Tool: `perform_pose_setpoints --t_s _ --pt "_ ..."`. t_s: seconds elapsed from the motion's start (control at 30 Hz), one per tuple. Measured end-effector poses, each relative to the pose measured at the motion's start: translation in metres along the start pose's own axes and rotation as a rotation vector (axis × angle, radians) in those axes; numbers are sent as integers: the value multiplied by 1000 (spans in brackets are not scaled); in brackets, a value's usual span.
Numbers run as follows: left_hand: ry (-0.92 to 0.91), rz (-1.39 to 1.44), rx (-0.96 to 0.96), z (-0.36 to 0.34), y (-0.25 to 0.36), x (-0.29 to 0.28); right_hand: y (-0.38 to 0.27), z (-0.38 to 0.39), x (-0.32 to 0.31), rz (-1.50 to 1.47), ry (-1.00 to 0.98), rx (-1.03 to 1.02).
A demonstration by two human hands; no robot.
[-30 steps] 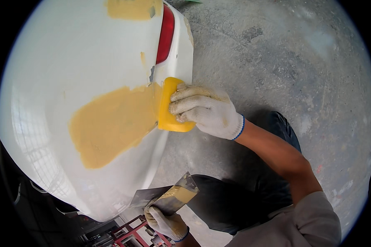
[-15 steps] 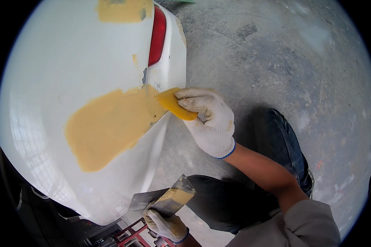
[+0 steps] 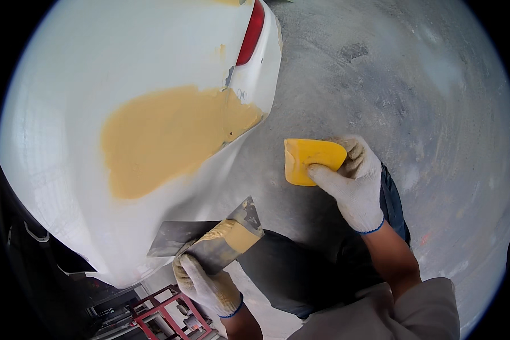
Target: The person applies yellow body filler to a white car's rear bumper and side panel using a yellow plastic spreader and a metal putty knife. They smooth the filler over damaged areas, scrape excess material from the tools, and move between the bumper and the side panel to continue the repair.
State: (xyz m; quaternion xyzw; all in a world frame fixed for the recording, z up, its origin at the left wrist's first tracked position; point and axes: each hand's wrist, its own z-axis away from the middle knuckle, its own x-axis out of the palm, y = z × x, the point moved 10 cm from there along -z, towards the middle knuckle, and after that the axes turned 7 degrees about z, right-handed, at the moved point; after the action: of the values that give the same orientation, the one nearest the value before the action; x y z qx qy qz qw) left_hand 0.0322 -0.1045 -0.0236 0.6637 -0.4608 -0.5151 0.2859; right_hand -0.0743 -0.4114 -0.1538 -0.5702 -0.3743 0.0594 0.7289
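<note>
A white car body panel (image 3: 79, 79) fills the left half of the view, with a large patch of yellow-tan filler (image 3: 170, 133) spread on it beside a red tail light (image 3: 250, 34). My right hand (image 3: 351, 181), in a white knit glove, grips a yellow plastic spreader (image 3: 309, 160) held off the panel, to the right of the filler patch. Lower down, my left hand (image 3: 207, 283), also gloved, holds a metal putty knife (image 3: 209, 238) carrying a lump of the same filler, just under the panel's lower edge.
Grey dusty concrete floor (image 3: 391, 85) takes up the right side. A red metal stand (image 3: 167, 314) is at the bottom left below the panel. My dark-trousered knees are bent beneath my arms.
My right hand has pulled the yellow spreader off the filler patch, down and to the right. The filler patch now looks wider and smoother. My left hand has kept hold of the putty knife.
</note>
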Motion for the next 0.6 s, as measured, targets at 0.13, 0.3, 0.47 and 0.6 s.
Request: perform_pose_setpoints --t_s 0.13,0.3,0.47,0.6 --pt "112 161 -35 1 36 24 -78 48 31 526 -207 -671" --pt "30 209 -80 2 35 41 -85 75 65 765 -299 -894" --pt "11 218 -71 6 38 44 -73 74 76 735 -402 -871" --pt "155 27 24 -3 42 21 -47 66 66 649 -470 -732"
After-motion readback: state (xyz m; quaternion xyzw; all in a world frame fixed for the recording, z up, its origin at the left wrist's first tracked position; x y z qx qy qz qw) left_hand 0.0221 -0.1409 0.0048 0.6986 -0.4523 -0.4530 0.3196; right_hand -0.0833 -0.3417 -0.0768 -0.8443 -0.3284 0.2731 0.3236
